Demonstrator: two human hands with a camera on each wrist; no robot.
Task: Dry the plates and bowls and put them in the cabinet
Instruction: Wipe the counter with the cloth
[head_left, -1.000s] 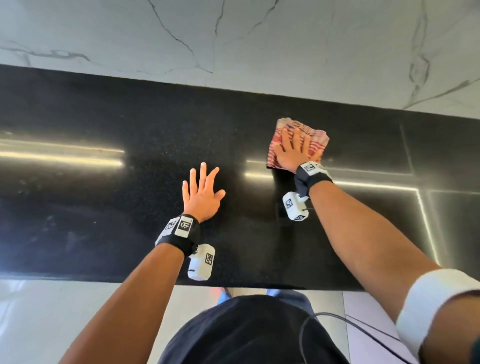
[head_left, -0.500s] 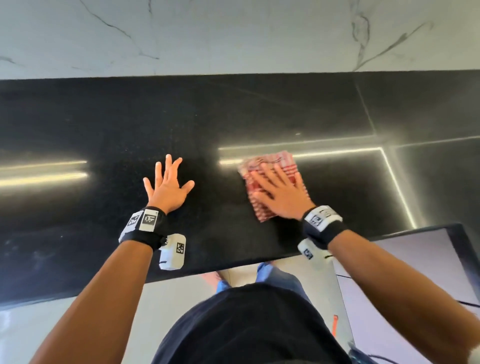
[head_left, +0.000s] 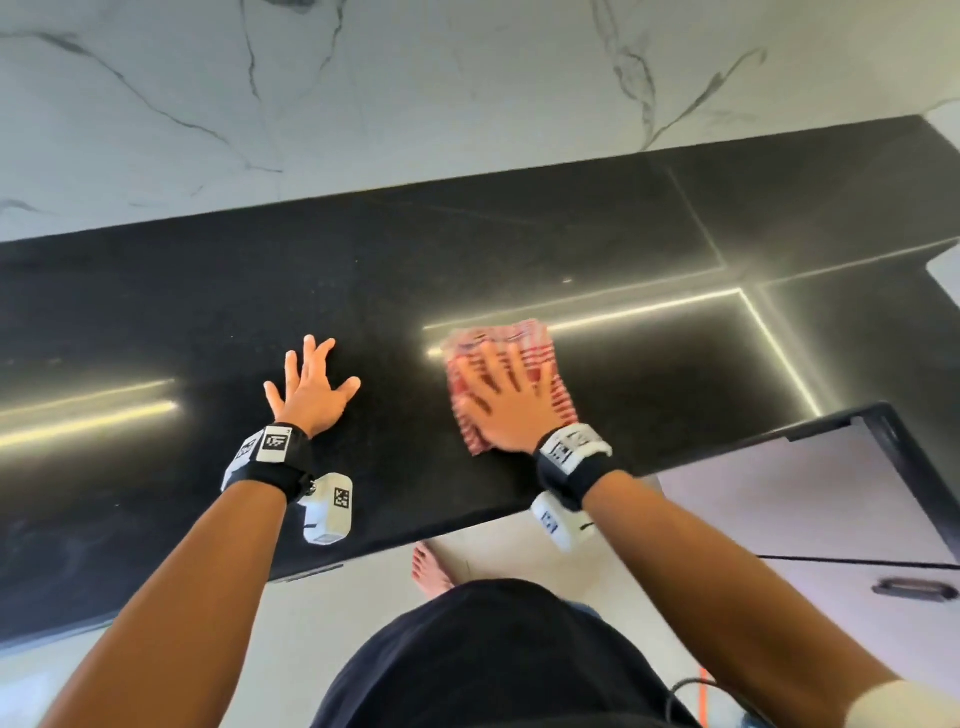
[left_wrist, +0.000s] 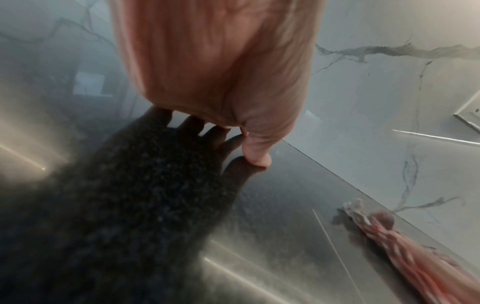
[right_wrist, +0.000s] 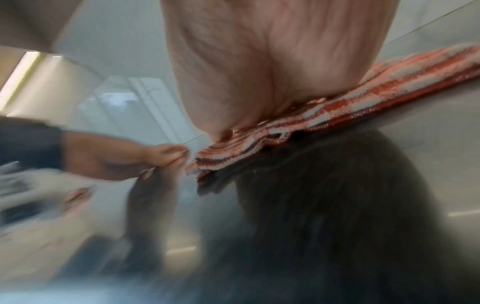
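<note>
A folded red-and-white checked cloth (head_left: 519, 343) lies on the black stone counter (head_left: 519, 244). My right hand (head_left: 506, 395) lies flat on top of it with fingers spread and straight, pressing it down; in the right wrist view the palm (right_wrist: 259, 72) sits on the cloth (right_wrist: 337, 102). My left hand (head_left: 311, 387) rests flat on the bare counter to the left, fingers spread; in the left wrist view its thumb (left_wrist: 255, 154) touches the stone and the cloth (left_wrist: 405, 246) shows at the lower right. No plates, bowls or cabinet shelves are in view.
A white marble-patterned wall (head_left: 415, 104) runs behind the counter. The counter's front edge (head_left: 467, 525) is just behind my wrists. At the lower right is a pale drawer front with a dark handle (head_left: 914, 590). Bare feet (head_left: 428, 569) stand on the light floor.
My right hand has slid the cloth from the back of the counter toward the front edge, nearer my left hand, which stayed flat on the counter. The head view has turned to the right.
</note>
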